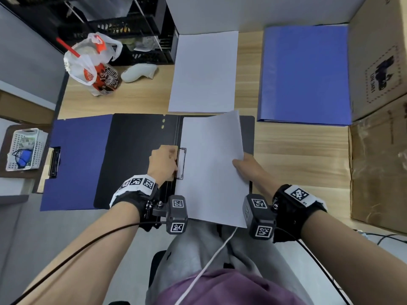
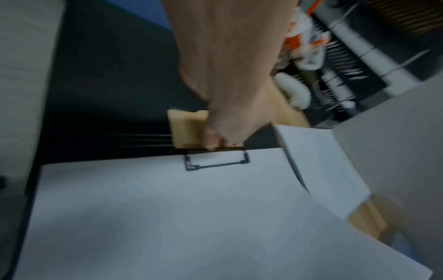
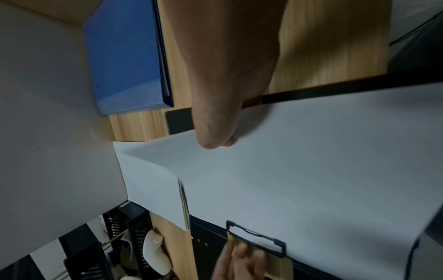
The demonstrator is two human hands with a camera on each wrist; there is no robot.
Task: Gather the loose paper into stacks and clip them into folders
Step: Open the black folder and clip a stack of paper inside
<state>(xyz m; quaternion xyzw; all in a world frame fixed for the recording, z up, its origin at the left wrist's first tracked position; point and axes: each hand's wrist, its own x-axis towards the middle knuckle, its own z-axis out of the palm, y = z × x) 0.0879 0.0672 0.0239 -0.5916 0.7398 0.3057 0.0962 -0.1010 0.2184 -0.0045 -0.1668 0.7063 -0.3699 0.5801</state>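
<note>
An open folder (image 1: 136,159), blue outside and black inside, lies at the desk's near edge. A stack of white paper (image 1: 211,168) rests tilted on its right half, its left edge under the black wire clip (image 1: 182,163). My left hand (image 1: 164,164) grips the clip's tan lever (image 2: 185,130) at the spine. My right hand (image 1: 246,167) pinches the paper's right edge, thumb on top. A second white paper stack (image 1: 203,72) lies behind the folder. A closed blue folder (image 1: 305,73) lies at the right.
A bagged drink cup (image 1: 97,67) and a white object (image 1: 138,72) stand at the back left before black trays (image 1: 123,29). Cardboard boxes (image 1: 378,106) line the right side. A white basket (image 1: 23,148) sits off the desk to the left.
</note>
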